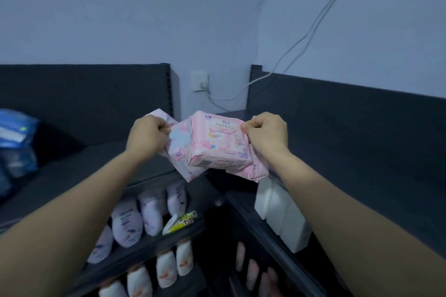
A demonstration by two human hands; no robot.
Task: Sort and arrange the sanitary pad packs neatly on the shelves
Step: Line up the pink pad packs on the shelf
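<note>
I hold a bundle of pink sanitary pad packs (pixel 217 144) in the air above the corner where two dark shelf units meet. My left hand (pixel 148 134) grips the bundle's left end, where one pack (pixel 177 152) sags downward. My right hand (pixel 266 131) pinches the right edge of the front pack. Another pink pack (pixel 259 169) hangs below my right wrist. The top shelf on the left (pixel 101 159) lies beneath my left forearm.
Blue packs (pixel 14 142) stand at the far left of the top shelf. Lilac packs (pixel 147 214) and white-orange packs (pixel 169 267) line the lower left shelves, with a small yellow-green pack (pixel 179 222) beside them. White packs (pixel 282 217) fill the right unit. A wall socket (pixel 200 82) and cables hang behind.
</note>
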